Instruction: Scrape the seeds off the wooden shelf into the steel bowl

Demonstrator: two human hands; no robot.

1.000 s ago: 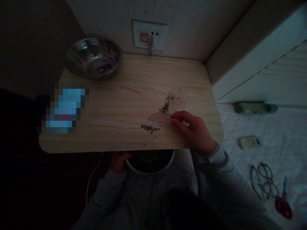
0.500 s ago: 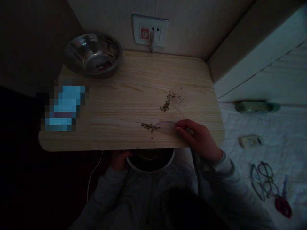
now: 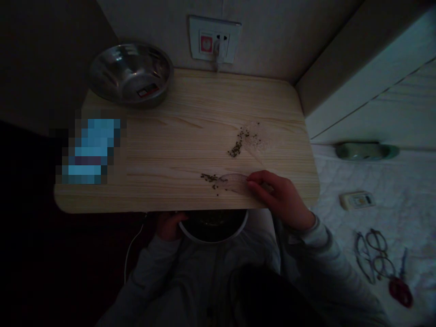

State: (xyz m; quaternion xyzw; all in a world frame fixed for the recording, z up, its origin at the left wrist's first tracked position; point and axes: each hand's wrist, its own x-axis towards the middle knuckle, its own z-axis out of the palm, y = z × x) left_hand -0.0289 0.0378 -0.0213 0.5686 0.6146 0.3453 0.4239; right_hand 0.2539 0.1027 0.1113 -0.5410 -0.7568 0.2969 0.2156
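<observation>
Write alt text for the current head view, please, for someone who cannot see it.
The right hand holds a thin, clear piece at one of two scatters of small dark bits on a wood-grain table. The left hand holds a round container below the near edge; a metal bowl stands at the far left.

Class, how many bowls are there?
2: a metal bowl at the back left of the table, and a pale-rimmed bowl in the left hand, partly hidden under the table.

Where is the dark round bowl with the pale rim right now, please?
In the head view, the bowl is below centre, partly hidden by the near edge of the pale wood-grain table, the left hand at its left rim.
</observation>
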